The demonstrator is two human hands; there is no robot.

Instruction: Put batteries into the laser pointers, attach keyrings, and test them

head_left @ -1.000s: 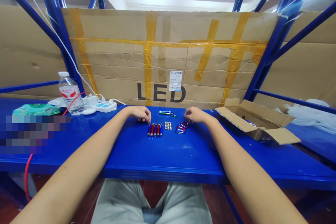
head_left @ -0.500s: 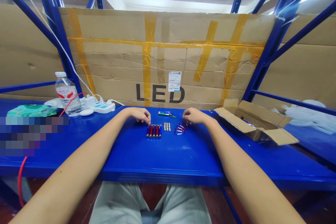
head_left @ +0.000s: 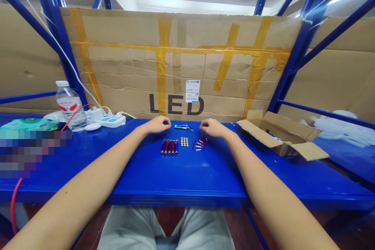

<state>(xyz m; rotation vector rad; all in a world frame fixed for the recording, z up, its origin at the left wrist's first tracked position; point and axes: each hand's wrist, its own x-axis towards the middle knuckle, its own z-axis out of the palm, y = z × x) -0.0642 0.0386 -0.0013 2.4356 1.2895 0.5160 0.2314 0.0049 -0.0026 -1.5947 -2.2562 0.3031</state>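
A small green pen-shaped flashlight with a blue carabiner clip (head_left: 184,127) lies between my hands on the blue table (head_left: 181,175). My left hand (head_left: 159,124) rests just left of it, fingers curled, with nothing showing in them. To its right is my right hand (head_left: 209,127), also curled and seemingly without anything in the fingers. Neither hand visibly touches the flashlight. Nearer to me stands a neat row of red and blue metal tubes (head_left: 169,147). Beside them are several small silver button cells (head_left: 184,141) in a grid, then a fan of red and blue carabiners (head_left: 199,144).
An opened cardboard box (head_left: 277,136) sits on the right. At the left are a water bottle (head_left: 70,105), a power strip (head_left: 113,120), a green packet (head_left: 29,124) and a red cable (head_left: 14,207). A large cardboard panel (head_left: 131,70) backs the table.
My left hand has moved away from the tops of the tubes, up and right toward the green flashlight. My right hand has shifted slightly away from the carabiners. The view has turned a little.
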